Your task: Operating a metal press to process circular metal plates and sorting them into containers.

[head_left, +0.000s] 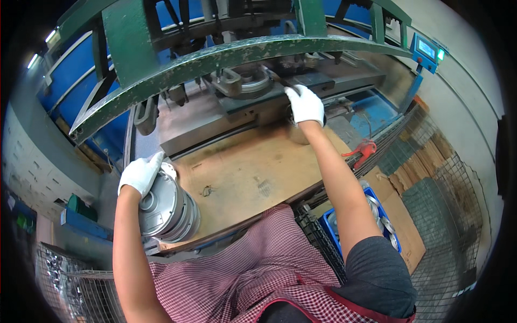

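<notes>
My left hand (141, 175), in a white glove, is closed on the upper edge of a round grey metal cover (163, 207). That cover tops a stack of similar round parts (188, 218) on the near left of the board. My right hand (307, 106), also gloved in white, grips a slim dark-handled tool (277, 77), perhaps a brush. Its far end reaches toward a round metal piece (253, 86) seated in the press. Below the right hand stands a container (298, 134), partly covered by hand and wrist.
A green press frame (215, 58) spans the far side above the steel bed (204, 121). A tan board (231, 172) lies in front. A red-handled tool (365, 153) sits at the right edge, above a blue crate (397, 237) of metal parts. A control screen (426, 49) hangs far right.
</notes>
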Demonstrator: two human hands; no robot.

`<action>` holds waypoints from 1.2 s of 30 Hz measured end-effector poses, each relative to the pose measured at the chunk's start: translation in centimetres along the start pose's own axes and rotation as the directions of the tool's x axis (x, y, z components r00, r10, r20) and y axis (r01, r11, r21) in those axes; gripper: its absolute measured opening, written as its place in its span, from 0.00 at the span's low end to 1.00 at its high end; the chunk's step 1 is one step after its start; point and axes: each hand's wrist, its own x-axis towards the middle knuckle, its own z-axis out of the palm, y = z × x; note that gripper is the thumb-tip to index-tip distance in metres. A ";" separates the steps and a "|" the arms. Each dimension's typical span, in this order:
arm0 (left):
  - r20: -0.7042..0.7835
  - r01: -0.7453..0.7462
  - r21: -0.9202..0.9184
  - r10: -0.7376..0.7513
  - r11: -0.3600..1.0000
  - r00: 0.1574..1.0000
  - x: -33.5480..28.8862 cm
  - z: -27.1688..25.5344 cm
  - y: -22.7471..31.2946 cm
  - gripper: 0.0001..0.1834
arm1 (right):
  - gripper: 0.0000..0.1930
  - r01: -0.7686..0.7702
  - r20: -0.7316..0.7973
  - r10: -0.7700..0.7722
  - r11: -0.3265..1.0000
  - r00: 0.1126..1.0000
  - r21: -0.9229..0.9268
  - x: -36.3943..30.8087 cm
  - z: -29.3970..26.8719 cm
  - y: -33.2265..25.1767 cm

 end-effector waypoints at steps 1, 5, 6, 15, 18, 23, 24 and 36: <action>-0.002 -0.040 0.015 0.040 0.999 0.999 0.0 0.0 -0.2 0.30 | 0.21 0.006 0.043 -0.008 0.999 0.999 0.050 -0.3 0.6 -1.0; -0.018 -0.001 -0.021 0.000 1.000 1.000 0.3 0.4 -0.7 0.34 | 0.23 0.058 0.193 -0.081 0.991 0.978 0.123 0.1 3.8 -4.9; -0.029 -0.001 -0.014 0.001 1.000 1.000 0.4 0.5 -0.8 0.35 | 0.23 0.149 0.163 -0.188 0.963 0.968 0.225 0.5 5.0 -5.9; 0.011 0.047 -0.079 -0.046 0.996 0.999 -0.1 0.0 -0.3 0.37 | 0.22 0.529 -0.063 -0.530 0.848 0.846 -0.034 6.4 13.4 -9.1; 0.015 0.050 -0.083 -0.049 0.995 0.999 -0.5 -0.4 -0.1 0.38 | 0.21 0.595 -0.043 -0.594 0.802 0.804 0.057 6.1 9.9 -9.7; 0.041 0.056 -0.055 -0.054 0.997 0.998 -0.5 -0.4 -0.1 0.38 | 0.24 -0.046 0.181 -0.038 0.899 0.983 0.435 -0.5 4.8 -10.9; 0.036 0.058 -0.065 -0.056 0.996 0.998 -0.4 -0.2 -0.1 0.37 | 0.23 0.076 0.138 -0.133 0.932 0.982 0.355 -1.9 4.4 -11.0; 0.013 0.038 -0.072 -0.037 0.997 0.999 -0.4 -0.2 0.0 0.37 | 0.31 0.132 0.272 -0.198 0.961 0.942 0.243 -2.1 11.9 -20.6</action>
